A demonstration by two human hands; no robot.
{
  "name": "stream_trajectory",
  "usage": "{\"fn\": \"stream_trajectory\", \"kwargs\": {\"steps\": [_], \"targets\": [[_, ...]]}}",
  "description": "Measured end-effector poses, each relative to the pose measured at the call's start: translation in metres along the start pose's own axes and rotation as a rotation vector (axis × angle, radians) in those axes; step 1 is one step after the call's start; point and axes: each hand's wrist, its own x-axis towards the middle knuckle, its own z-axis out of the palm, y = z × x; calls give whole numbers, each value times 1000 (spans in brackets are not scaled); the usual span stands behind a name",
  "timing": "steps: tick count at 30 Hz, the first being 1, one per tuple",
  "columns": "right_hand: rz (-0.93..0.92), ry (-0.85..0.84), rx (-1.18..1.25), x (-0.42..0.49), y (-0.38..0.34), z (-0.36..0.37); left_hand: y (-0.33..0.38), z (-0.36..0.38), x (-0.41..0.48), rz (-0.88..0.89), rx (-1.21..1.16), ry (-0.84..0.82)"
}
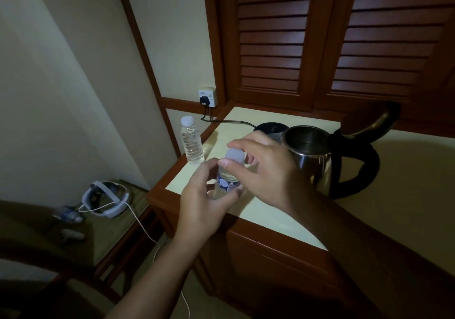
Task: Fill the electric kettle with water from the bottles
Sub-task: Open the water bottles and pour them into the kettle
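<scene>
On a cream-topped wooden cabinet (261, 216), the left hand (204, 201) curls its fingers round a clear blue-labelled plastic bottle (227, 183); the right hand (267, 171) pinches its white cap (235, 156). Just beyond stands the open stainless-steel kettle (314, 157), a second capped bottle (192, 142) farther left.

Left hand (204, 195) grips clear plastic water bottle (227, 183), right hand (261, 168) fingers (227, 163) pinch its white cap (235, 156); open-lidded steel electric kettle (312, 156) beside on cream bench (394, 195).

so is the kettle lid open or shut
Open: the kettle lid stands tilted back above the handle, and the steel inside shows.
</scene>
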Motion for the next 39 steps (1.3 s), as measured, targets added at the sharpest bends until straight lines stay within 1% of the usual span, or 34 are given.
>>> {"fn": "stream_trajectory", "kwargs": {"steps": [1, 3, 5, 6, 9, 12, 15, 18, 20, 24, 27, 29, 31, 33, 35, 36, 38, 39], "targets": [[26, -29, 2, 2, -3, -6, 4, -3, -2, -11, -22, -30], [38, -24, 24, 5, -5, -18, 11, -9, -4, -40, -93, -115], [-4, 2, 31, 6, -5, -28, 17, -15, -4, -58, -146, -219], [-29, -12, 41, 5, -5, -33, 20, -17, -4, -61, -161, -264], [-93, -88, 60, 1, -1, -46, 27, -18, -2, -72, -191, -364], [-92, -161, 74, -2, 2, -60, 29, -15, 0, -85, -253, -476], [-148, -228, 15, -10, 6, -78, 27, -11, 2, -86, -333, -595], [-113, -319, 32, -23, 9, -95, 26, -2, 5, -77, -390, -707], [-77, -310, 69, -33, 13, -100, 28, 5, 6, -71, -413, -755], [-84, -171, 76, -55, 23, -104, 31, 18, 9, -62, -408, -806], [-68, -33, 157, -71, 35, -106, 33, 27, 10, -62, -398, -810], [-3, 88, 237, -84, 42, -100, 36, 31, 10, -67, -389, -785], [113, 220, 275, -102, 53, -90, 37, 35, 9, -71, -383, -748], [212, 312, 192, -120, 65, -78, 37, 38, 8, -69, -372, -710], [269, 329, 38, -137, 84, -64, 39, 38, 7, -56, -352, -679], [277, 299, -54, -144, 93, -58, 40, 38, 6, -49, -337, -660], [213, 190, -265, -157, 112, -43, 43, 36, 4, -38, -323, -624], [209, 134, -314, -162, 120, -37, 44, 34, 4, -33, -317, -608]]}}
